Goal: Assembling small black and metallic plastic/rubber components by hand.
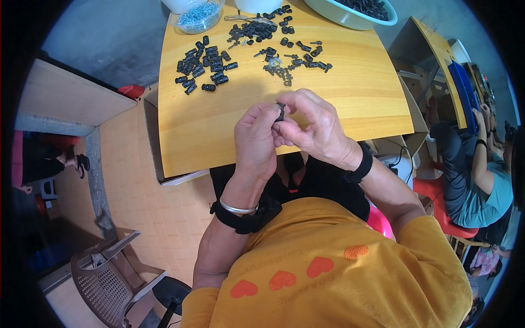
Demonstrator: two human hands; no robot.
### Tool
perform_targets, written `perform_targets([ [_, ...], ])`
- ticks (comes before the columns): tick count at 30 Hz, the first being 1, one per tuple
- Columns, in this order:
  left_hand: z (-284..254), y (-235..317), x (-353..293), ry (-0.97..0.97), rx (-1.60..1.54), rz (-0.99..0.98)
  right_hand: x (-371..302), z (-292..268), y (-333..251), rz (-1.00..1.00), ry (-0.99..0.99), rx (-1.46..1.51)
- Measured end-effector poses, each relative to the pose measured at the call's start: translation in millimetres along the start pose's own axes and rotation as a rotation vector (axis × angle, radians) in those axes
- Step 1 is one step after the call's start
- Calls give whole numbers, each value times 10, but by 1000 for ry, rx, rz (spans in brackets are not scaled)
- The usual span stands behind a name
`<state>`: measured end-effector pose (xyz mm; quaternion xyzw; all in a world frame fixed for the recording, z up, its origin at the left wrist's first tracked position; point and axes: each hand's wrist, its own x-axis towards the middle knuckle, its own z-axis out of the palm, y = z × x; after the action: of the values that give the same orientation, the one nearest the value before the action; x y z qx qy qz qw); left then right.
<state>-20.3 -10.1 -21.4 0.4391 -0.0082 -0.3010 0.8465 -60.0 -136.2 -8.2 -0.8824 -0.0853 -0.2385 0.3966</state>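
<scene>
Above the near edge of the wooden table (355, 109), a small black plastic part (280, 112) is held upright between my two hands; it resembles a cord lock piece. My left hand (255, 136) pinches it between thumb and fingers. Curled around its other side is my right hand (317, 123), with thumb and fingertips against it. The fingers hide much of the part. Beyond my left hand lies a loose group of black barrel-shaped cord lock pieces (205, 64). Thin black plungers and barrels (301, 59) are scattered farther right, around a little heap of small metal springs (275, 62).
At the far edge stand a clear tub of springs (198, 16), a white container (257, 5) and a pale basin (355, 19) of black parts. Another black pile (257, 30) lies nearby. A brown chair (104, 281) is at lower left; a co-worker (484, 188) sits at right.
</scene>
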Motion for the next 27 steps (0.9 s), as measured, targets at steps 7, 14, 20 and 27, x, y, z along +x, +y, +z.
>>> perform_targets([
  [7, -71, -48, 20, -10, -35, -30, -5, -16, 26, -132, -78, -176],
  [14, -145, -51, 55, -88, 43, -125, -58, -32, 65, -138, -131, -246],
  [20, -145, -15, 34, -76, 69, -149, -70, 22, 79, -176, -134, -248],
  [27, -102, 47, 21, 4, 104, -152, -65, 19, 77, -176, -65, -196],
])
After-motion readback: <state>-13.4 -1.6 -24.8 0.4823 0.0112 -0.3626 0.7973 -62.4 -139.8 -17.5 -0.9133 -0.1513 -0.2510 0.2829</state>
